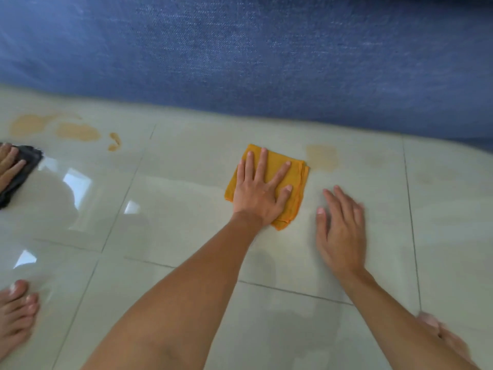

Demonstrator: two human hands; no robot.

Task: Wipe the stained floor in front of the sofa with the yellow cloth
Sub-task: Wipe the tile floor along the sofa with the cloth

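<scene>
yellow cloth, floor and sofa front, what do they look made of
Yellow cloth: soft woven fabric, likely cotton or microfibre, folded in layers with stitched edges, matte.
Floor: glazed ceramic or porcelain tile, by the look; glossy, mirroring bright window shapes, with thin grout lines.
Sofa: blue textile upholstery with a visible denim-like weave, matte.

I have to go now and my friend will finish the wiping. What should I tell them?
Left hand: flat, fingers spread, pressing the folded yellow cloth on the floor.
Right hand: open, empty, beside the cloth.
Left to wipe: a pale stain just past the cloth, near the blue sofa, and darker stains far left.
Another person's hand has a dark cloth there.
</scene>
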